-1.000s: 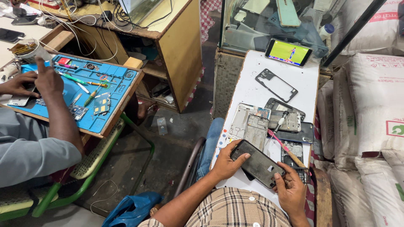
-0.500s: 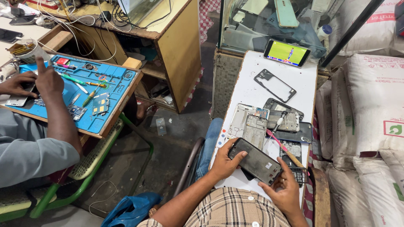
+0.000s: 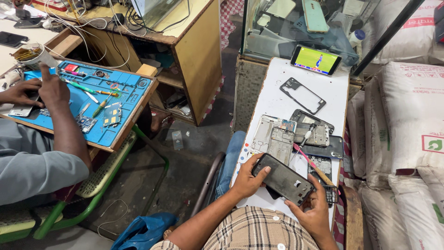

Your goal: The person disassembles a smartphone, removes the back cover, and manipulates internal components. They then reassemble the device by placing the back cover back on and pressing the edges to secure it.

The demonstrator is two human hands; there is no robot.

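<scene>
Between the earlier pictures and now, the dark rectangular phone body (image 3: 283,178) has been drawn a little nearer to the person's chest, and both hands have kept their grip on it. It is held tilted, raised just above the near end of the white narrow worktable (image 3: 286,69). The left hand (image 3: 247,178) clasps its near left end, thumb laid on the top face and fingers curled beneath. The right hand (image 3: 314,208) closes on the lower right corner, fingers wrapped around the edge.

Just beyond the phone body lie several opened parts: a silver metal mid-frame (image 3: 273,136), a dark back shell with a grey inner plate (image 3: 312,129), and a flat black glossy panel (image 3: 330,148). A pink slender tool with a wooden handle (image 3: 310,162) lies slantwise across them. Farther up the table sits an empty black plastic frame (image 3: 303,95), and at the far end a phone with a lit green screen (image 3: 316,60) leans against a glass case (image 3: 296,23).

Well apart on the left, another person's hands (image 3: 39,90) rest on a blue rubber work mat (image 3: 118,85) strewn with screwdrivers and small circuit boards. White woven sacks (image 3: 404,134) are stacked along the right side.
</scene>
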